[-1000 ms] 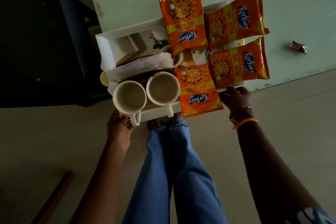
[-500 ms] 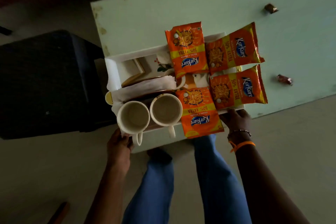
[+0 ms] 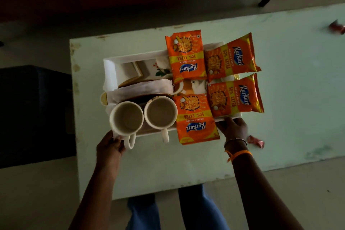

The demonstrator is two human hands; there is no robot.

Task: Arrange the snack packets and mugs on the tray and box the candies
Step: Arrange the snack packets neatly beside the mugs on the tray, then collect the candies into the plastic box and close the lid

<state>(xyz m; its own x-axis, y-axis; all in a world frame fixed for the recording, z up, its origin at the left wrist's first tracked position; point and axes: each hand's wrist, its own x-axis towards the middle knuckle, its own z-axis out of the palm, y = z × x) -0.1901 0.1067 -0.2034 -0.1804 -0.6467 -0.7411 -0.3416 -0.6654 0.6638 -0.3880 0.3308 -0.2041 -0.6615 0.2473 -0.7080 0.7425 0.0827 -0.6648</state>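
Both hands gripped the white tray [image 3: 110,65]: left hand [image 3: 110,145] at its near-left corner by the mugs [image 3: 143,115], right hand [image 3: 234,129] at its near-right edge. Snack packets [image 3: 233,95] overhung the right rim (bare tabletop [image 3: 298,89] beyond, with a candy [image 3: 255,141] beside the right wrist).

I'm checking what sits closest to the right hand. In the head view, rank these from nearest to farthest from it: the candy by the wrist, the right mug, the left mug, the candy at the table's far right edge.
From the right hand:
1. Candy by the wrist, just right.
2. Right mug, left, on the tray.
3. Left mug, farther left, by the left hand.
4. Far candy, top right.
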